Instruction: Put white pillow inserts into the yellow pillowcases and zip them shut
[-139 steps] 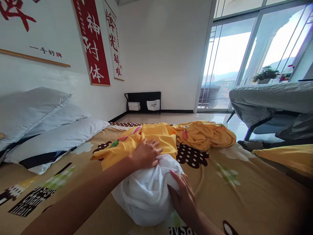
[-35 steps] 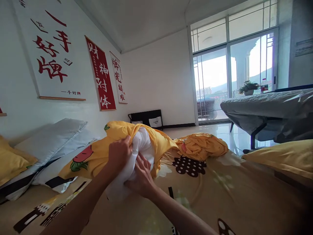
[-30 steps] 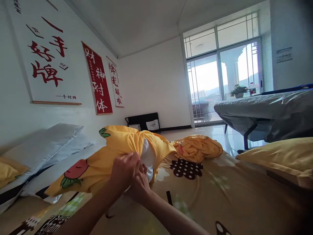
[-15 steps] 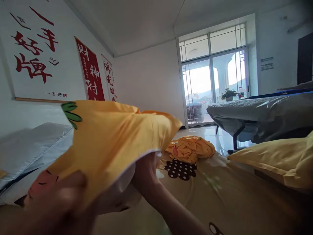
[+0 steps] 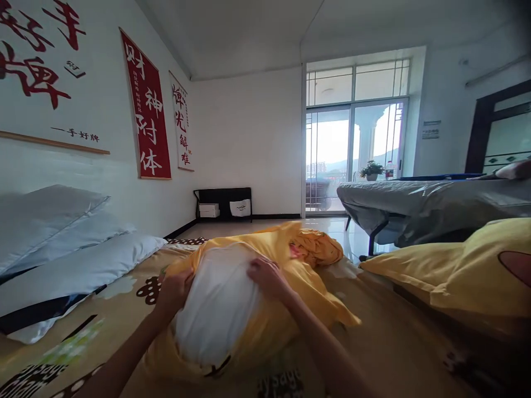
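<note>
A plump white pillow (image 5: 215, 307) lies on the bed, its near end bare and bulging out of a yellow pillowcase (image 5: 290, 298). The pillowcase wraps the pillow's far end and sides, its open edge bunched loosely around the white, with rumpled folds trailing right

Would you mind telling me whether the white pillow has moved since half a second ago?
Yes. The white pillow has come down from in front of the wall scrolls onto the bed, both hands on it.
</note>
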`<state>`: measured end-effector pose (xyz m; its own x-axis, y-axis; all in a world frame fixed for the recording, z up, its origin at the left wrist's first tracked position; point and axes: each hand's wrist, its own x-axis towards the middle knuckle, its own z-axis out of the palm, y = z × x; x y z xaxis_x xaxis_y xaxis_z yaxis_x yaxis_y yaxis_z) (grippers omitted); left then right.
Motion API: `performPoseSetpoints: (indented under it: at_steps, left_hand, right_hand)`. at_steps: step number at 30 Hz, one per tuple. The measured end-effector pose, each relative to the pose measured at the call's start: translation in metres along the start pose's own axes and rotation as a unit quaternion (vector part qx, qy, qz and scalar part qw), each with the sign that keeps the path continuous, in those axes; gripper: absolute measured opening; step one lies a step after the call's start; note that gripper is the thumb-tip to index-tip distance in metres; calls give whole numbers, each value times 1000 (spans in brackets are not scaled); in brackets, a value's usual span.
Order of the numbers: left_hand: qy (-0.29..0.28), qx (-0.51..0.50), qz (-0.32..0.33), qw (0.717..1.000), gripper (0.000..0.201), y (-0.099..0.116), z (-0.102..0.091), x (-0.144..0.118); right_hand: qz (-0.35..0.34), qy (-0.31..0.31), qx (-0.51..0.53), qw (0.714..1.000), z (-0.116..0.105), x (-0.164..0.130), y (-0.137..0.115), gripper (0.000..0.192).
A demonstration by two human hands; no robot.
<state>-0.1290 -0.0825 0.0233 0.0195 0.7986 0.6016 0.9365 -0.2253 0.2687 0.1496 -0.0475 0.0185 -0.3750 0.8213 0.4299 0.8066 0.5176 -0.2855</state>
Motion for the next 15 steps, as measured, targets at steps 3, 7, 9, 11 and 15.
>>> performPoseSetpoints:
  at_steps: [3,7,9,11,15]
  left_hand:
    - [-38,41,-45,997,29,-24,25,-13]
    - [-57,37,-32,997,32,-19,9,-27]
    - [-57,43,-35,997,29,-14,0,-39]
    - [-70,68,-77,992,19,-16,-1,-53]
    - [-158,102,-197,962,17,-50,10,-73]
  right_hand:
    - [106,56,-53,991,18,5,22,26]
    - [164,88,-124,975,17,25,26,28]
    - [179,87,-160,967,11,35,28,34]
    - [196,73,-189,960,6,40,30,33]
    - [229,38,-230,945,-3,39,25,36]
